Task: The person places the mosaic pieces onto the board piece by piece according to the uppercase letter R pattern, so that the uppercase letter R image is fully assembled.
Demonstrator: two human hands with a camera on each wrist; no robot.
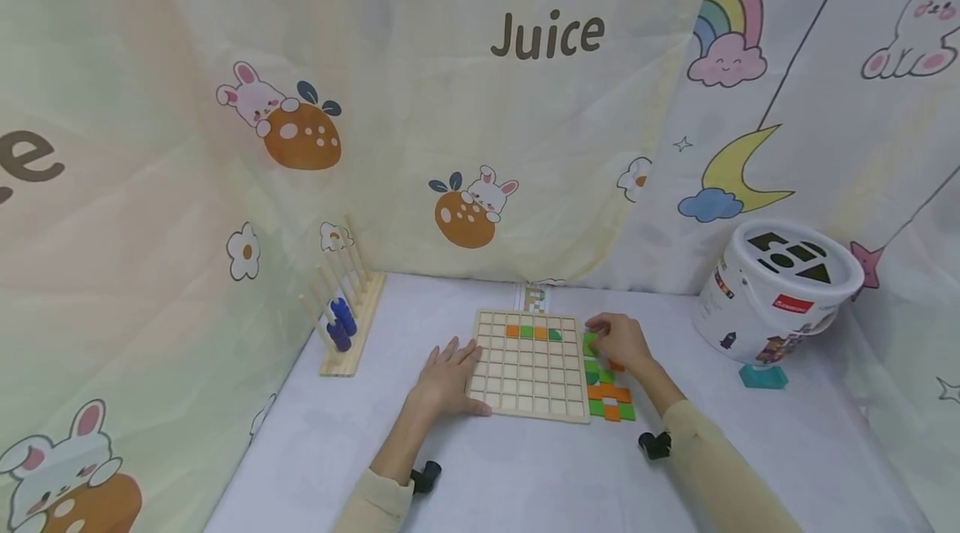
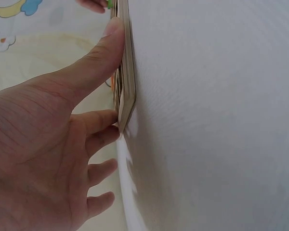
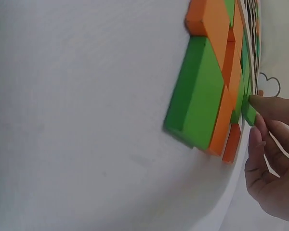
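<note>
A wooden grid board (image 1: 528, 390) lies flat on the table, with a short row of orange and green blocks (image 1: 533, 332) in its upper part. My left hand (image 1: 448, 379) rests at the board's left edge with its fingers spread. In the left wrist view, the thumb (image 2: 98, 57) and some fingertips touch the board's rim (image 2: 128, 91). Beyond the right edge, my right hand (image 1: 624, 341) pinches a green block (image 3: 249, 114) between thumb and finger. Several loose orange and green blocks (image 1: 611, 400) lie beside the board, just below that hand.
A small pattern card (image 1: 536, 298) lies behind the board. At the left stands a wooden peg rack (image 1: 351, 350) with blue pieces (image 1: 341, 321) on it. On the right are a white lidded bucket (image 1: 765, 308) and a teal block (image 1: 763, 376). Printed cloth walls surround the table.
</note>
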